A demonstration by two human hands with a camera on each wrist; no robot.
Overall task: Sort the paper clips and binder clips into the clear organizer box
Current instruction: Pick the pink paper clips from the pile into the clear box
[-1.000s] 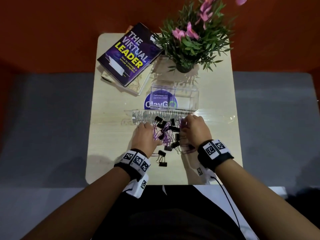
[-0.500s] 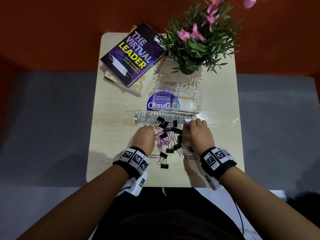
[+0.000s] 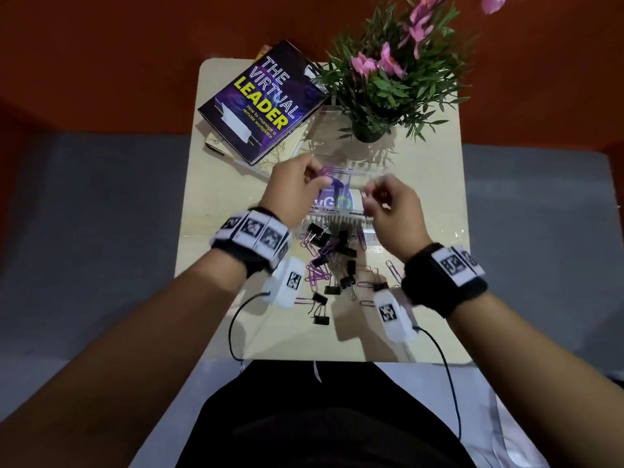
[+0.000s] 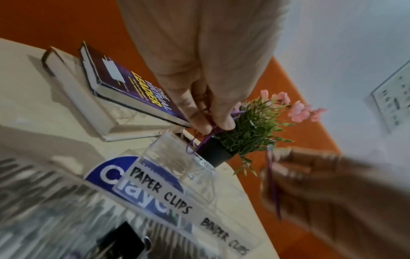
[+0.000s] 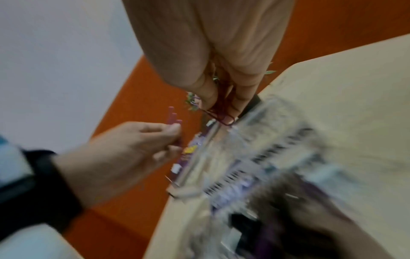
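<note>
- Your left hand pinches a bunch of purple paper clips over the clear organizer box, at 12 o'clock from the pile; they hang tangled, so letting go may drop some outside the PAPER CLIPS compartment
- Your right hand pinches a few more clips, above the 3 o'clock end marked BINDER CLIPS; release there and they land in the wrong compartment
- The mixed pile lies on the table; black binder clips could snag in a grab

Purple paper clips, black binder clips, purple book with yellow lettering, pink flowers, orange wall
</note>
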